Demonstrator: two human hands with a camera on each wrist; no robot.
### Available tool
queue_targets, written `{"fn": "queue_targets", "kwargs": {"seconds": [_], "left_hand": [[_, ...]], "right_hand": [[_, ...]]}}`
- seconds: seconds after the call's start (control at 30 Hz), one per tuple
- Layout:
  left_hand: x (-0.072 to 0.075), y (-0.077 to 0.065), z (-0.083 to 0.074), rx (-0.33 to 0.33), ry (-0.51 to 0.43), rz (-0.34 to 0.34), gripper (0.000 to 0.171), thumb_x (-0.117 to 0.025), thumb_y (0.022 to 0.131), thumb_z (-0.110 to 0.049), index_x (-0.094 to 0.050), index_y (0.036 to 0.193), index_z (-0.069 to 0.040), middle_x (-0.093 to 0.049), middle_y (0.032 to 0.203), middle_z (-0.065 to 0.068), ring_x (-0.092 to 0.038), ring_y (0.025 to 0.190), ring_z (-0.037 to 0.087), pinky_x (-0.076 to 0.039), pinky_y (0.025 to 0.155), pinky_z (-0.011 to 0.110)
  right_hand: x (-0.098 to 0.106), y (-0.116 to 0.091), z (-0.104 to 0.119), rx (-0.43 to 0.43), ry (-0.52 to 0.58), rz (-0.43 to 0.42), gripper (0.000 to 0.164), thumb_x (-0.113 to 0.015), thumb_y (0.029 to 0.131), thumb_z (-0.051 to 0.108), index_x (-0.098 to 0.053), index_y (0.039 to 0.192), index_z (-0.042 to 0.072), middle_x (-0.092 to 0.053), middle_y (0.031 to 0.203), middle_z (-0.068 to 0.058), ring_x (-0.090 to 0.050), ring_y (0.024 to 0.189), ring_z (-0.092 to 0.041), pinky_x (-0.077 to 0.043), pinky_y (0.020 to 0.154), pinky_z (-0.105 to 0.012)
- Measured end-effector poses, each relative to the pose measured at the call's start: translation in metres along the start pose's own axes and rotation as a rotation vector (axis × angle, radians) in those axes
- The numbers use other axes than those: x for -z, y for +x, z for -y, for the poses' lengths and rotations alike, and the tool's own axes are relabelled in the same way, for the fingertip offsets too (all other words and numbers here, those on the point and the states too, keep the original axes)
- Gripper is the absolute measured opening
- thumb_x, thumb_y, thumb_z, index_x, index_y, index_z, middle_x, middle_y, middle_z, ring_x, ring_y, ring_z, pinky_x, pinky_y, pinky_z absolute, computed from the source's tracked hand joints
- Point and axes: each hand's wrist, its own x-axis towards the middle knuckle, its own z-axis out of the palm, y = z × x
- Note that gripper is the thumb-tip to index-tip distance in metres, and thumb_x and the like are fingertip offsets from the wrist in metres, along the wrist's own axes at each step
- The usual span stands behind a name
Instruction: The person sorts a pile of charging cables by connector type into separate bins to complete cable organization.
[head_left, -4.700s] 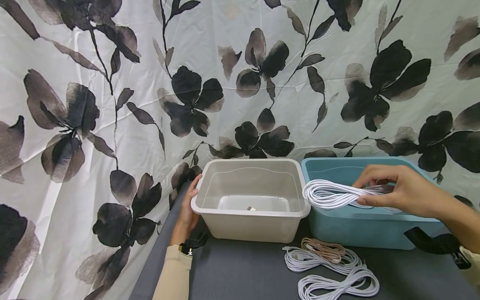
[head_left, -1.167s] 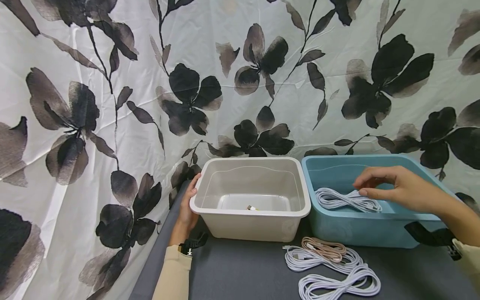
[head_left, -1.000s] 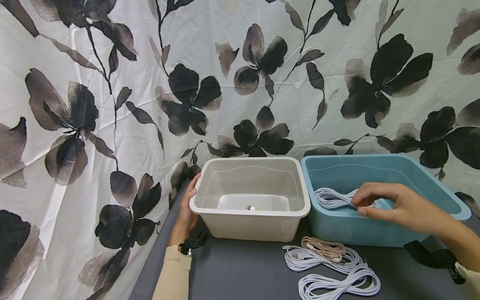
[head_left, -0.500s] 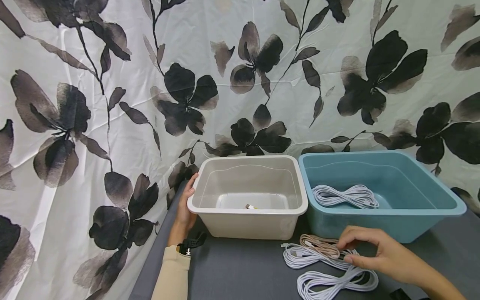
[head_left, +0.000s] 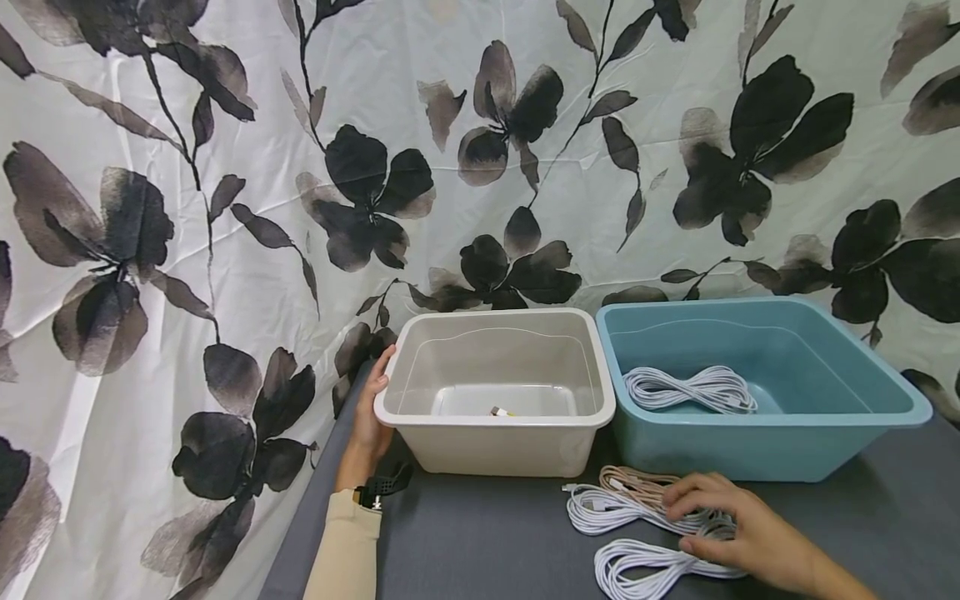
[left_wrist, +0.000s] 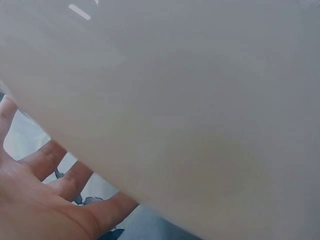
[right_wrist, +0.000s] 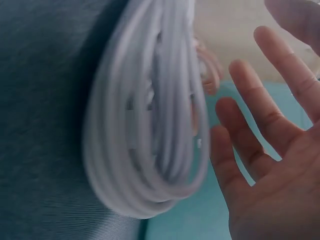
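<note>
My left hand (head_left: 370, 417) lies with extended fingers along the left side of a beige plastic tub (head_left: 495, 448). In the left wrist view its fingers (left_wrist: 75, 180) reach behind the tub's wall. My right hand (head_left: 738, 525) hovers low over coiled cables on the table, fingers spread and slightly bent. Beneath it are a white cable coil (head_left: 600, 510) with a tan cable coil (head_left: 633, 483) on top, and a second white coil (head_left: 637, 568) in front. The right wrist view shows that hand's fingers (right_wrist: 265, 112) beside a white coil, with nothing between them.
A blue tub (head_left: 750, 450) stands right of the beige one, with a bundled white cable (head_left: 690, 390) inside. A tiny light-coloured piece (head_left: 501, 412) shows in the beige tub. Behind hangs a floral curtain (head_left: 450, 233); the table (head_left: 465, 533) is dark grey.
My right hand has let go of the white cable bundle, which now lies in the blue tub. It has since come down to the coils on the table. The left hand has stayed put.
</note>
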Motion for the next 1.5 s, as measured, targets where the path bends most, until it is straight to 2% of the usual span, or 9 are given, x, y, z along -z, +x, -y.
{"fn": "queue_targets", "kwargs": {"seconds": [0.17,0.3,0.47,0.57,0.83,1.0,1.13,1.3,1.5], "left_hand": [[0.001,0.0,0.0,-0.001,0.005,0.001,0.06,-0.028,0.104,-0.025,-0.024,0.163,-0.019,-0.03,0.165,0.007,-0.035,0.143,0.035,-0.046,0.1,0.032],[0.001,0.0,0.0,0.002,0.008,0.0,0.059,-0.028,0.104,-0.026,-0.025,0.163,-0.02,-0.03,0.165,0.006,-0.034,0.143,0.037,-0.046,0.1,0.032],[0.0,0.0,-0.002,0.0,-0.003,0.0,0.059,-0.028,0.104,-0.026,-0.026,0.162,-0.021,-0.03,0.164,0.008,-0.035,0.142,0.036,-0.046,0.099,0.029],[0.0,0.0,-0.001,-0.002,-0.007,0.002,0.058,-0.028,0.104,-0.025,-0.026,0.162,-0.02,-0.03,0.164,0.009,-0.036,0.141,0.035,-0.047,0.097,0.027],[0.002,0.001,0.0,-0.002,-0.005,0.004,0.059,-0.028,0.104,-0.026,-0.025,0.163,-0.019,-0.029,0.165,0.01,-0.037,0.141,0.032,-0.045,0.102,0.032],[0.002,0.001,0.001,-0.001,-0.009,0.003,0.06,-0.029,0.104,-0.027,-0.024,0.163,-0.018,-0.029,0.165,0.007,-0.037,0.141,0.028,-0.041,0.108,0.038],[0.001,0.001,0.001,-0.005,-0.008,0.006,0.06,-0.029,0.104,-0.027,-0.023,0.163,-0.018,-0.029,0.166,0.007,-0.037,0.141,0.026,-0.043,0.106,0.035],[0.001,0.001,0.0,-0.009,0.003,0.009,0.062,-0.028,0.104,-0.027,-0.019,0.164,-0.015,-0.028,0.166,0.008,-0.037,0.141,0.028,-0.044,0.102,0.032],[0.0,0.0,0.0,0.001,0.018,-0.007,0.061,-0.027,0.103,-0.026,-0.022,0.163,-0.017,-0.03,0.164,0.008,-0.039,0.139,0.029,-0.043,0.104,0.038]], "right_hand": [[-0.002,-0.003,0.001,-0.081,-0.11,0.015,0.034,-0.088,0.078,0.021,-0.074,0.106,0.035,-0.066,0.121,0.009,-0.05,0.112,0.004,-0.045,0.082,-0.022],[-0.003,-0.006,0.0,-0.095,-0.184,0.011,0.035,-0.09,0.076,0.027,-0.073,0.103,0.041,-0.063,0.124,0.011,-0.043,0.115,0.006,-0.043,0.082,-0.026],[-0.008,-0.012,-0.015,-0.03,-0.203,0.002,0.04,-0.093,0.069,0.027,-0.071,0.099,0.043,-0.059,0.133,0.009,-0.033,0.125,0.009,-0.029,0.091,-0.012],[-0.012,-0.016,-0.021,0.019,-0.217,-0.009,0.044,-0.094,0.065,0.026,-0.07,0.097,0.044,-0.057,0.139,0.009,-0.029,0.128,0.009,-0.02,0.094,-0.007],[-0.017,-0.017,-0.025,0.072,-0.254,-0.014,0.048,-0.095,0.062,0.029,-0.066,0.095,0.049,-0.055,0.144,0.01,-0.028,0.13,0.008,-0.018,0.096,-0.008],[-0.017,-0.018,-0.028,0.074,-0.287,-0.01,0.047,-0.095,0.062,0.035,-0.066,0.094,0.052,-0.056,0.143,0.009,-0.027,0.129,0.008,-0.023,0.093,-0.012],[-0.016,-0.019,-0.03,0.072,-0.29,0.004,0.044,-0.095,0.063,0.037,-0.067,0.093,0.052,-0.055,0.143,0.009,-0.024,0.13,0.009,-0.023,0.093,-0.012],[-0.016,-0.018,-0.03,0.092,-0.277,-0.007,0.044,-0.095,0.062,0.034,-0.067,0.091,0.051,-0.056,0.143,0.008,-0.025,0.131,0.008,-0.018,0.096,-0.01],[-0.016,-0.016,-0.025,0.148,-0.251,-0.042,0.047,-0.095,0.062,0.026,-0.069,0.093,0.048,-0.06,0.138,0.005,-0.033,0.129,0.002,-0.017,0.099,-0.014]]}}
